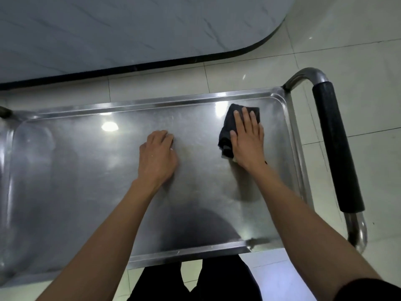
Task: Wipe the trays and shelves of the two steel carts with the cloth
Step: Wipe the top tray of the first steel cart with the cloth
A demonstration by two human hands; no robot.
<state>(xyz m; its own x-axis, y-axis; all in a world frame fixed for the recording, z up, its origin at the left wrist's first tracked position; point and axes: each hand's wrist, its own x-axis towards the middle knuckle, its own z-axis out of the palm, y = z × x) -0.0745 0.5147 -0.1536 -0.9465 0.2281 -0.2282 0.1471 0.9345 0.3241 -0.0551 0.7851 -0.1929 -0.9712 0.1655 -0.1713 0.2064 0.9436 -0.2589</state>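
1. The steel cart (pixel 303 170) stands on a glossy tiled floor (pixel 358 51) beside a marble-patterned tabletop (pixel 108 29). If it runs on wheels, which I cannot see, a hard push could make it roll away; the left hand (pixel 157 158) bracing the tray seems to guard against that.
2. The top tray (pixel 86 170) is a wide, shallow steel pan with a raised rim and rounded corners. It looks dull and streaky, with bright light spots on it. The corners and the rim channel could easily be missed, since a flat palm does not reach into them.
3. The cart's handle (pixel 337 148), with its black grip, sits just beside the right rim; a wide sweep could knock the knuckles against it.
4. The right hand (pixel 247 137) lies flat, fingers (pixel 245 115) spread narrowly and pressing down on the cloth (pixel 227 129), near the far right corner of the tray.
5. The left hand's fingers are curled under, knuckles resting on the tray's middle, holding nothing.
6. The cloth is dark, crumpled and partly rolled at its left edge; bunched like this it could slip from under the palm or leave smears.
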